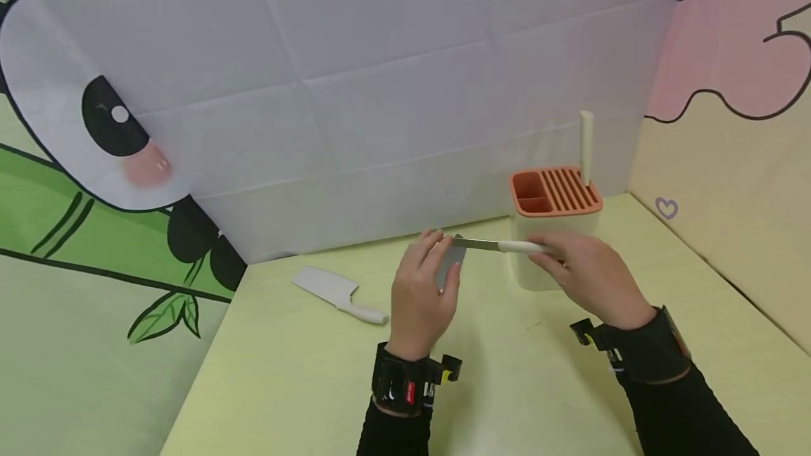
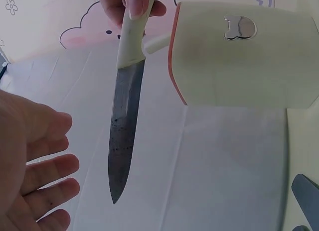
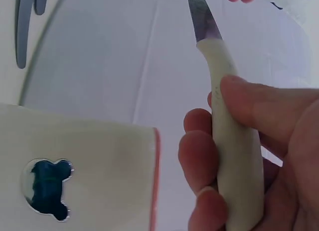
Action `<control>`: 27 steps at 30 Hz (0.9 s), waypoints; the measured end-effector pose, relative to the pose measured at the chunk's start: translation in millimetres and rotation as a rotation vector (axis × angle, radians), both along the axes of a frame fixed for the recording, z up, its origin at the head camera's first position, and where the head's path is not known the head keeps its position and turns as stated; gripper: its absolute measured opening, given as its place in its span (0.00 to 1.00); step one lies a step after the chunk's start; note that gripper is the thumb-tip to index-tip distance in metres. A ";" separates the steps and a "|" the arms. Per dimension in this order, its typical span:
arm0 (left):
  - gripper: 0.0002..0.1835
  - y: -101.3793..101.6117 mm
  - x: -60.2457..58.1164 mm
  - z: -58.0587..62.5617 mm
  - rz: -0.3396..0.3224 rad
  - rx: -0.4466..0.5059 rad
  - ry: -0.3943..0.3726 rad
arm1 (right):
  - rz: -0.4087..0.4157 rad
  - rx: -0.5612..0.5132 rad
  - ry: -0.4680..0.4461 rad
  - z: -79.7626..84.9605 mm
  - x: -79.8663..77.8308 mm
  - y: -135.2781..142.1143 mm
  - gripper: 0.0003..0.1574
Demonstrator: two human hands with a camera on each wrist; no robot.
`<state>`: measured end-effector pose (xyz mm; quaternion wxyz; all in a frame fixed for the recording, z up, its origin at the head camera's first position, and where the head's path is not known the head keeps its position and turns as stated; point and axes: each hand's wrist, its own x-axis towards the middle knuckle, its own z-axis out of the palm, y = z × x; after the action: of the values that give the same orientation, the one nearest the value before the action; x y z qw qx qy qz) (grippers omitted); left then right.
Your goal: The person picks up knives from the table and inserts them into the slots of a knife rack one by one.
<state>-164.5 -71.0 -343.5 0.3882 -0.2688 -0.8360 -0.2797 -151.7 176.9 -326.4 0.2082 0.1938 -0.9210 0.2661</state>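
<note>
My right hand [image 1: 586, 273] grips the cream handle [image 3: 232, 156] of a kitchen knife [image 2: 127, 121], fingers and thumb wrapped round it. The dark-spotted blade points left in the head view, toward my left hand [image 1: 421, 294]. That left hand is held up beside the blade's tip with relaxed fingers, and a gap shows between them in the left wrist view. Behind the knife stands a cream knife block [image 1: 557, 213] with an orange slotted top and a bear-shaped window [image 2: 240, 28]. Another pale handle [image 1: 586, 146] sticks up from its right-hand slots.
A cleaver [image 1: 329, 287] with a pale handle lies on the yellow table [image 1: 285, 385], left of my left hand. A grey, long-shaped item [image 1: 451, 266] lies partly hidden behind the left fingers. A printed cloth backdrop [image 1: 393, 104] rises along the table's back edge.
</note>
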 end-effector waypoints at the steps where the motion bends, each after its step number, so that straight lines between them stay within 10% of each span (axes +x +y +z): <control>1: 0.19 0.5 1.6 2.2 -0.002 -0.005 0.008 | 0.003 -0.004 0.013 1.8 2.1 -0.6 0.14; 12: 0.19 2.2 12.2 7.4 -0.021 -0.131 -0.025 | 0.120 0.015 0.225 9.9 15.3 -4.2 0.20; 27: 0.11 7.3 16.0 7.4 -0.048 -0.211 -0.069 | 0.138 0.045 0.242 15.3 19.9 -3.3 0.20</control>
<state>-148.5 -63.6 -336.1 0.3219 -0.3183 -0.8670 -0.2082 -131.9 173.6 -311.1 0.2948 0.2921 -0.8793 0.2337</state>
